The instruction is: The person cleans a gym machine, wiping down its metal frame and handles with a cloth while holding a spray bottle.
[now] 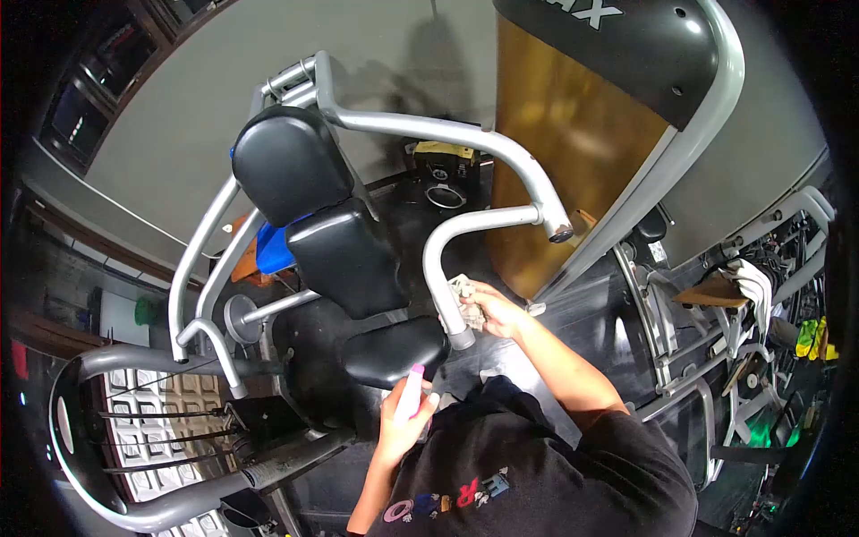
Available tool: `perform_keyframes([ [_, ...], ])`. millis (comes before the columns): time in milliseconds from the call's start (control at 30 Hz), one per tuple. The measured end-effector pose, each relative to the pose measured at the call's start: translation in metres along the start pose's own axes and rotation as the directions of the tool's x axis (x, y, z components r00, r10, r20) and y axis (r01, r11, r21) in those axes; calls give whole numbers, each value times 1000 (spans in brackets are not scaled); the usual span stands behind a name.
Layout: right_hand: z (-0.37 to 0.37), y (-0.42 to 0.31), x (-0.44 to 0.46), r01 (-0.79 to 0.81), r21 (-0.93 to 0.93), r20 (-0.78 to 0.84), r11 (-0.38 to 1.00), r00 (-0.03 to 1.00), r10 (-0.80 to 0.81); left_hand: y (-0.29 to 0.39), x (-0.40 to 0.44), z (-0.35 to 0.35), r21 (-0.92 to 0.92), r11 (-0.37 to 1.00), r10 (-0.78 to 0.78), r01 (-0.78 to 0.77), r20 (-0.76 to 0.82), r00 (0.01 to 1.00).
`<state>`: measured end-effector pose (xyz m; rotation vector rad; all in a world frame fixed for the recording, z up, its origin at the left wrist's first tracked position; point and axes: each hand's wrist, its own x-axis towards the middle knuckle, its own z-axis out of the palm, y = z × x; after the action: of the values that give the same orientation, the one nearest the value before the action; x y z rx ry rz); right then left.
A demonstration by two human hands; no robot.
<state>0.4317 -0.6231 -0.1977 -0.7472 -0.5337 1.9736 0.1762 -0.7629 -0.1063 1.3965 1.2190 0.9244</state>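
The right hand has its grip closed on a crumpled cloth, a pale bundle bunched at the fingers and set against the lower stretch of a curved silver handle, just above its end. The left hand has its grip wrapped around a white bottle with a pink top, held tilted in front of the person's body, near the front edge of a black seat.

The cloth is to the right of that seat, the bottle just in front of it. Behind the seat rise 2 black back pads, the upper pad and the lower pad, with silver tubes arching on both sides. The person wears a dark shirt with coloured letters across it.

Farther out, a tall gold-brown panel stands beyond the handle, and a black box with a yellow top is on the floor near the grey wall. At the far right, a white towel hangs over equipment.
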Motion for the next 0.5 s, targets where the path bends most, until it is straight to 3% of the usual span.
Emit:
perform_keyframes([
  [33,-7,0,2,-12,-18,-4,1000,1000,12,-1,-1,1,2,1000,-5,5,-6,1000],
  [67,8,-13,2,83,-87,-174,993,980,-98,1,-2,1,3,1000,-7,7,-12,1000],
  [100,4,-20,12,229,191,-194,954,962,-192,5,-3,2,-10,1000,-12,11,-12,1000],
  [167,12,-43,25,491,319,-452,811,831,-325,7,-3,3,-22,1000,-13,12,-12,1000],
  [200,12,-40,31,493,318,-452,810,830,-327,6,-3,4,-12,1000,-18,18,-17,1000],
  [267,18,-31,47,631,-157,-172,760,740,-650,8,-1,7,-1,1000,-16,16,-9,1000],
  [300,25,-28,52,371,377,-197,849,927,-318,14,-1,9,-52,996,-78,78,-1,997],
  [367,50,-17,38,169,216,-25,962,986,-167,17,3,15,-104,985,-134,134,12,991],
  [433,33,-15,43,238,115,-147,965,964,-220,16,3,18,-61,994,-90,90,9,996],
  [500,18,-31,31,280,-8,-83,960,956,-280,20,3,18,-57,991,-123,124,23,992],
])
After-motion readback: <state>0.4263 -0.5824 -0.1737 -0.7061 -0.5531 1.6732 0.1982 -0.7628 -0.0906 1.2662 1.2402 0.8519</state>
